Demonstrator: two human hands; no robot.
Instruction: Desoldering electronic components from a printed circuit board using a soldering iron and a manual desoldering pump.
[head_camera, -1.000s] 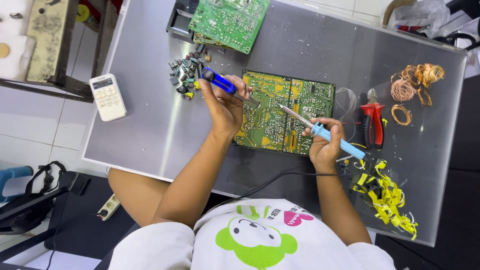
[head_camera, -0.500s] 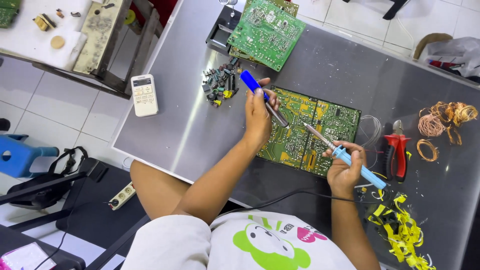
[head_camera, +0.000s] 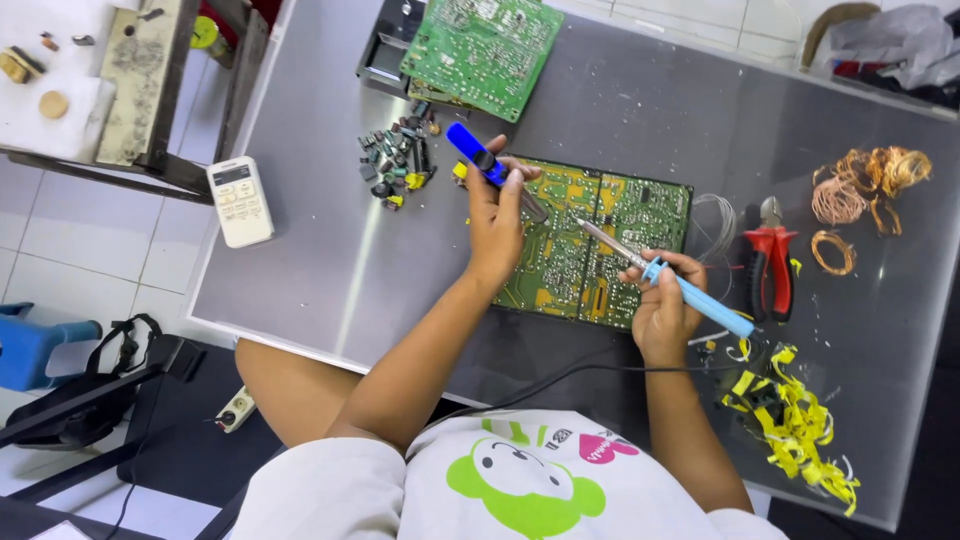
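A green circuit board (head_camera: 600, 235) with yellow patches lies flat on the grey metal table (head_camera: 310, 260). My left hand (head_camera: 497, 215) grips a blue-handled desoldering pump (head_camera: 480, 160), its tip down on the board's left half. My right hand (head_camera: 662, 300) holds a light blue soldering iron (head_camera: 690, 293) like a pen. Its metal tip (head_camera: 590, 232) points up-left onto the board's middle, close to the pump's tip. The iron's black cord (head_camera: 560, 378) runs along the table's near edge.
A second green circuit board (head_camera: 485, 45) rests on a black box at the table's far side. A pile of small loose components (head_camera: 395, 160), a white remote (head_camera: 240, 200), red pliers (head_camera: 768, 265), copper wire coils (head_camera: 865, 185) and yellow tape scraps (head_camera: 800, 425) lie around.
The view has shifted, so the table sits further right and lower in frame. Both hands stay on the board with their tools, tips close together.
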